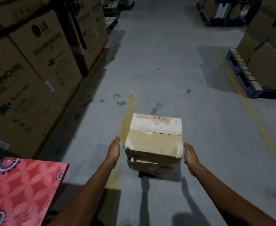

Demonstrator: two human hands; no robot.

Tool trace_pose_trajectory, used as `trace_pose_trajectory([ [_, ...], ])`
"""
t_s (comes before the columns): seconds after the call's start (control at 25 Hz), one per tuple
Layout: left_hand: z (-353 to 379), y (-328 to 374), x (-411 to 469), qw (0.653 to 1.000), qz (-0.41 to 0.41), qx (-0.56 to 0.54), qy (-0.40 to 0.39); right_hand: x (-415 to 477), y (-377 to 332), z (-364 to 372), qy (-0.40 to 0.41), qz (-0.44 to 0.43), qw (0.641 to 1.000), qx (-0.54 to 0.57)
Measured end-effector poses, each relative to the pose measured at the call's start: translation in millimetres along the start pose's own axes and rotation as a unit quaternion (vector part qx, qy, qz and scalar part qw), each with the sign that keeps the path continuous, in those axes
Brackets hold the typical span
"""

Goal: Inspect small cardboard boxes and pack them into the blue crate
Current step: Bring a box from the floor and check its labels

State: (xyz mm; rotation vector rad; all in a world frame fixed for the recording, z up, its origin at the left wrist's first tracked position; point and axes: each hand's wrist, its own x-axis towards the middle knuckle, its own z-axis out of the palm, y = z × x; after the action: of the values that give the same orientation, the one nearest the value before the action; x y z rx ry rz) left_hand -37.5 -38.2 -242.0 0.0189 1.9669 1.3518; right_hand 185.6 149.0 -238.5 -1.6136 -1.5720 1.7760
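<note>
Top box (153,141): a small cardboard box directly between the 2 hands and slightly ahead of them, topmost of a stack of 2.
Lower box (148,168): below the grip line, under the top box and a little askew to it.
Left hand (114,151): released, fingers straight, palm turned in at the box's left side. A sliver of floor shows between them, so it holds nothing.
Right hand (190,154): also released and flat, palm facing the box's near right corner. It is just beside the cardboard, and I cannot tell whether it touches.
Nearer hand: the right.
Axis: the top face looks close to square. Its flap seam runs across, from one hand toward the other.
Coming move, as I judge it: both palms close inward on opposite sides, then lift the top box clear of the lower one for inspection.
Crate: no blue crate is plainly visible. A strip of blue shows at the frame edge, far left of the left hand.
Floor (166,70): grey concrete, spotted, with a yellow paint streak (127,115) running ahead of the left hand.
Red patterned sheet (23,185): beside the left forearm.
Room: a dim warehouse aisle, with large cartons (36,62) stacked left of the hands and pallets (244,79) to the right.
</note>
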Motion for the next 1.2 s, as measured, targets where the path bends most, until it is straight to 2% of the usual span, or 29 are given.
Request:
trace_pose_trajectory([
  [0.16,23,-39,32,0.999,-0.029,-0.020,-0.039,24,40,12,-0.008,0.039,0.999,0.022],
  [0.28,27,-35,31,0.998,-0.027,-0.022,-0.055,17,28,9,-0.023,0.044,0.998,0.028],
  [0.4,18,3,6,0.999,0.024,0.003,-0.043,-1,-11,-8,-0.013,0.022,0.999,0.034],
  [0.56,-4,76,-41,0.993,0.108,-0.045,0.016,-33,-84,-39,-0.004,-0.036,0.998,0.051],
  [0.64,-17,102,-65,0.988,0.132,-0.068,0.030,-46,-110,-51,-0.011,-0.037,0.996,0.077],
  [0.8,-41,127,-122,0.974,0.153,-0.170,0.007,-72,-138,-52,-0.111,-0.027,0.984,0.138],
  [0.88,-60,132,-155,0.968,0.164,-0.187,0.023,-85,-146,-42,-0.159,-0.022,0.977,0.144],
  [1.0,-104,123,-202,0.960,0.188,-0.192,0.078,-108,-157,-9,-0.221,-0.071,0.967,0.106],
  [1.12,-151,103,-254,0.957,0.194,-0.175,0.126,-145,-164,38,-0.288,-0.149,0.944,0.053],
  [1.2,-187,81,-291,0.958,0.182,-0.161,0.153,-176,-164,75,-0.339,-0.171,0.925,0.013],
])
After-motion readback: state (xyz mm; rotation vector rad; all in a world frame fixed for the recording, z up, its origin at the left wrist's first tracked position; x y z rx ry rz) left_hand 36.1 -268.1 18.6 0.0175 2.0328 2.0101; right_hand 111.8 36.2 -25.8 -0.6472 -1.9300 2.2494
